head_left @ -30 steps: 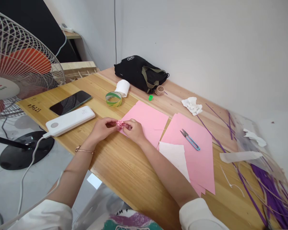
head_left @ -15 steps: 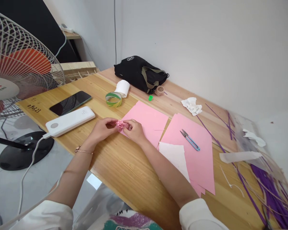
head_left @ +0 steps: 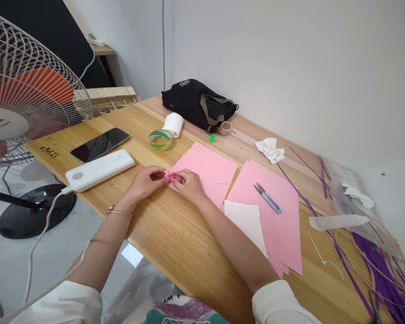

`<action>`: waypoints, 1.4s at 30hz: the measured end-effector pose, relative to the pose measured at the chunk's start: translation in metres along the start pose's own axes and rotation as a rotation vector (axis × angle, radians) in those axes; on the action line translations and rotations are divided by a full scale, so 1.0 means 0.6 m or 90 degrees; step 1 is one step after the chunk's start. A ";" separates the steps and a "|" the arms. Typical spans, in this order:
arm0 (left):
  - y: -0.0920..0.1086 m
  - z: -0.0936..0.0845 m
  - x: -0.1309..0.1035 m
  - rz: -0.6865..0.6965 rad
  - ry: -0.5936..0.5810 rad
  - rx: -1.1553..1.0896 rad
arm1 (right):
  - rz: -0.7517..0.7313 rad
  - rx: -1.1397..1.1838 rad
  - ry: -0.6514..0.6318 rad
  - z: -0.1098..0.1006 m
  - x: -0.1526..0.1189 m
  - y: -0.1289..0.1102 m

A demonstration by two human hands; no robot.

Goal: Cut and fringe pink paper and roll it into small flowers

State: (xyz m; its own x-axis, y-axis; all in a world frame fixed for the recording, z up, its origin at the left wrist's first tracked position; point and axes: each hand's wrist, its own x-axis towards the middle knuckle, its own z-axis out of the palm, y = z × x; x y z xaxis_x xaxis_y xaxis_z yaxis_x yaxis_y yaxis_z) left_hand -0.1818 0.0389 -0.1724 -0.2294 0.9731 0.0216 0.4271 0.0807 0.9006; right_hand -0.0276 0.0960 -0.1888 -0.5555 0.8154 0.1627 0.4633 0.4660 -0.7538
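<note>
A small pink paper flower with a fringed, spiky head (head_left: 168, 174) is pinched between my two hands, a little above the table. My left hand (head_left: 147, 182) closes its fingertips on the flower's left side. My right hand (head_left: 188, 183) grips it from the right, fingers curled; the flower's base is hidden by the fingers. Beneath and beyond my right hand lies a pink paper sheet (head_left: 211, 168). Farther right, blue-handled thread snips (head_left: 268, 198) rest on a stack of pink sheets (head_left: 283, 229). A torn white paper piece (head_left: 245, 222) lies by my right forearm.
On the left are a white power bank (head_left: 99, 170) with a cable, a phone (head_left: 100, 145) and a fan (head_left: 27, 99). Behind stand a tape roll (head_left: 160, 146), a white roll (head_left: 173, 123), a green cap (head_left: 212, 138) and a black bag (head_left: 185, 100). Purple strips (head_left: 384, 279) lie at right.
Both hands stay at nearly the same spot, still holding the paper flower. The flower's head seems slightly turned between the fingers. The view has shifted very slightly.
</note>
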 end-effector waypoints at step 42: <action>0.027 -0.004 -0.006 -0.081 0.090 -0.036 | -0.014 0.027 0.008 0.003 0.000 0.006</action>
State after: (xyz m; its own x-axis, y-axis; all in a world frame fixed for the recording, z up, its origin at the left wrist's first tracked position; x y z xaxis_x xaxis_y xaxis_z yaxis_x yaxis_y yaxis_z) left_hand -0.1760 0.0364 -0.1570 -0.4009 0.9154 -0.0360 0.3380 0.1843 0.9229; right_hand -0.0269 0.0969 -0.1925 -0.5563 0.8095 0.1880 0.4205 0.4693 -0.7765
